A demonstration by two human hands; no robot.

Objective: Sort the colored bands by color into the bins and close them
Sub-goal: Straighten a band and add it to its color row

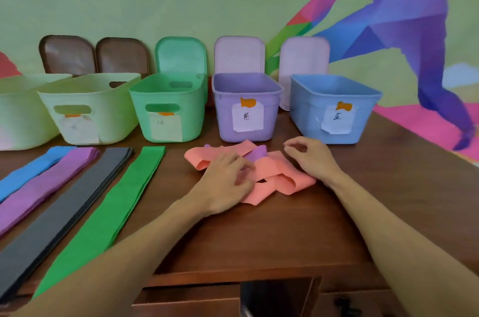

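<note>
A tangled heap of salmon-pink bands (282,169) lies on the wooden table (259,233) in front of the purple bin (246,109), with one purple band (255,154) caught in it. My left hand (225,182) rests flat on the heap, fingers touching the pink bands near the purple one. My right hand (308,156) hovers at the heap's right end, thumb and forefinger curled close, holding nothing that I can see. Flat stacks of blue (31,171), purple (44,187), black (64,213) and green bands (114,205) lie at the left.
Open bins stand in a row at the back: two pale yellow-green (90,109), green (166,112), purple, blue (334,109). Their lids (238,55) lean on the wall behind. The table's front edge runs just below my forearms.
</note>
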